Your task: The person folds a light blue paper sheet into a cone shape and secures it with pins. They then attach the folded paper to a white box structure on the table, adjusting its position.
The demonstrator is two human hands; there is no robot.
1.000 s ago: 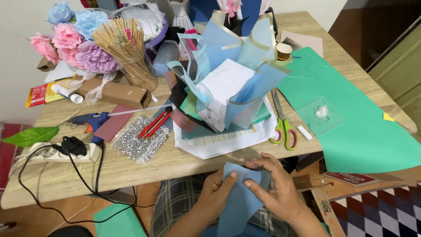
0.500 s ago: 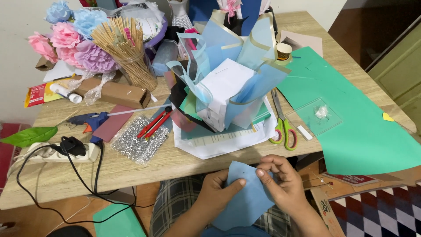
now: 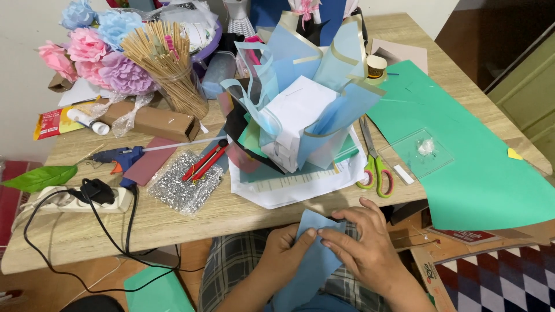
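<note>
— What are the hands doing?

— Both grip one piece of blue paper (image 3: 315, 254), held over the person's lap just below the near edge of the table (image 3: 173, 222). The left hand (image 3: 286, 251) is curled around the sheet's left side, thumb pressed on top. The right hand (image 3: 361, 245) lies half open over the right side, fingers stretched flat and pinching the upper corner against the left thumb.

— Anything changed from half a second ago?

— Yes. The sheet looked broader and rounder then; now its upper part stands as a narrower point between the two thumbs, and the right fingers lie further across it. The things on the table have not moved.

— And the count?

— One pair of scissors (image 3: 373, 164) with green handles, just beyond the right hand on the table. One large green sheet (image 3: 474, 173) to the right of the scissors, with one clear square plate (image 3: 419, 151) lying on it. One blue glue gun (image 3: 118, 156) far left of the scissors, one white power strip (image 3: 75, 199) nearer the edge below it, one silver glitter patch (image 3: 185, 185), and one jar of wooden sticks (image 3: 167, 63) near the paper flowers (image 3: 95, 52).
</note>
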